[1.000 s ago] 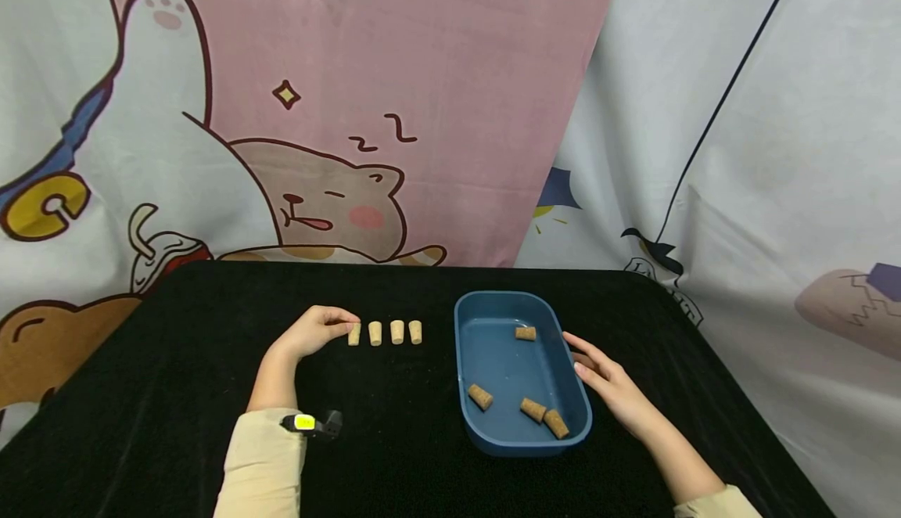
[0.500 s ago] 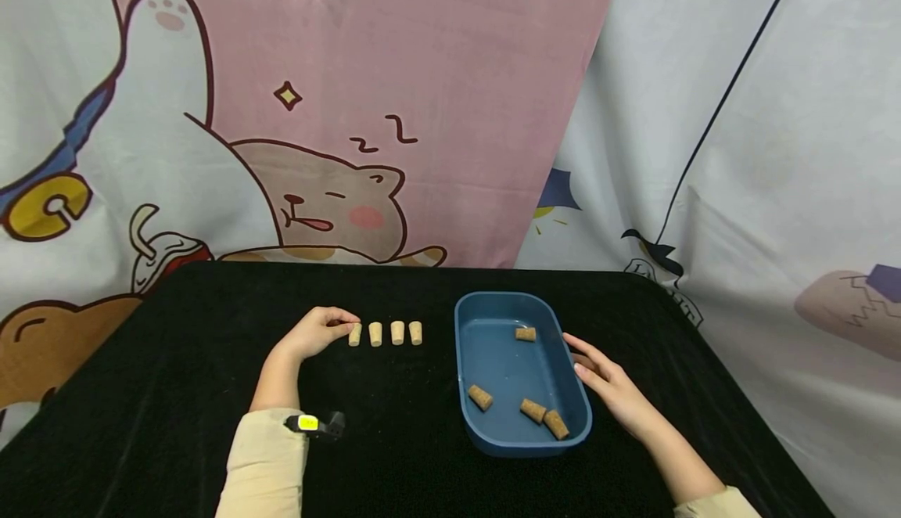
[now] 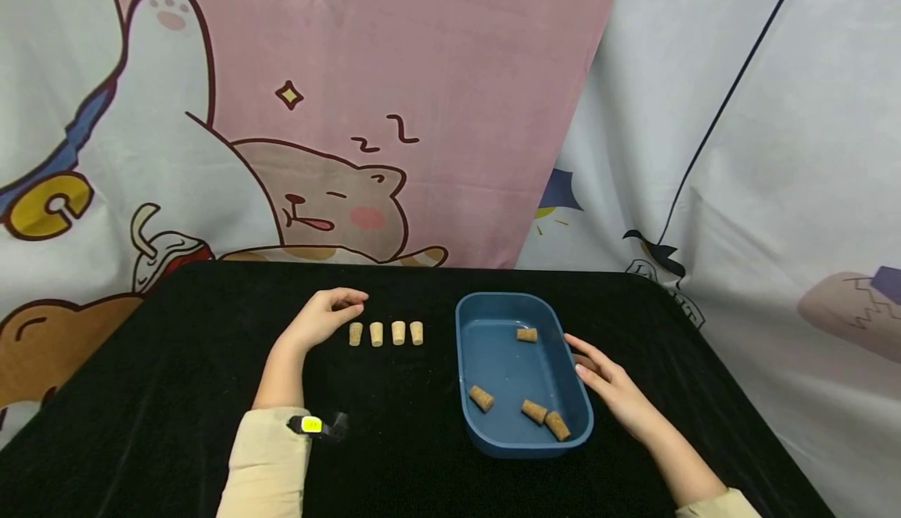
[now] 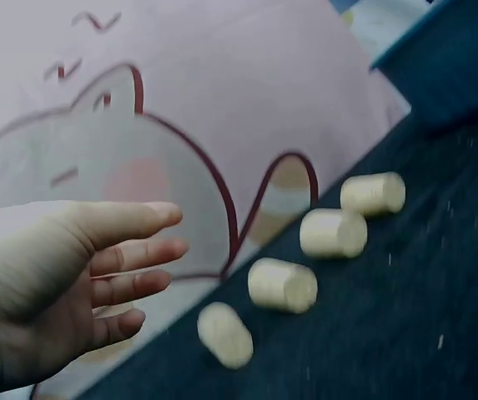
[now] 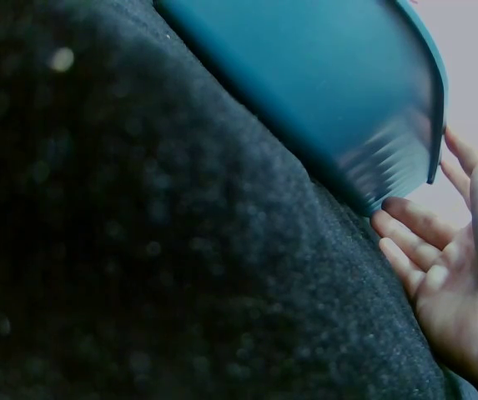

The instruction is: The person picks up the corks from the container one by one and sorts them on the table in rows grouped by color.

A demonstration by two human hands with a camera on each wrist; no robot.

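Several pale cork stoppers stand in a short row on the black cloth, the leftmost cork stopper [image 3: 355, 335] nearest my left hand [image 3: 322, 321]. That hand hovers just above and behind it, holding nothing, its fingers loosely extended and apart from the cork in the left wrist view. To the right lies a blue plastic bin [image 3: 496, 361] with several darker corks inside, one cork [image 3: 526, 335] toward the back and the others near the front. My right hand [image 3: 619, 393] touches the bin's right side with extended fingers [image 5: 418, 221], as the right wrist view also shows.
A black cloth [image 3: 394, 440] covers the table. Behind it hangs a printed curtain [image 3: 457, 111] with cartoon animals. A strap with a small bright display [image 3: 310, 424] sits on the left sleeve. Cloth separates the cork row from the bin.
My left hand has let go of the leftmost cork stopper and lifted up and slightly away from it. The cork stays standing in the row. The right hand and bin hold still.
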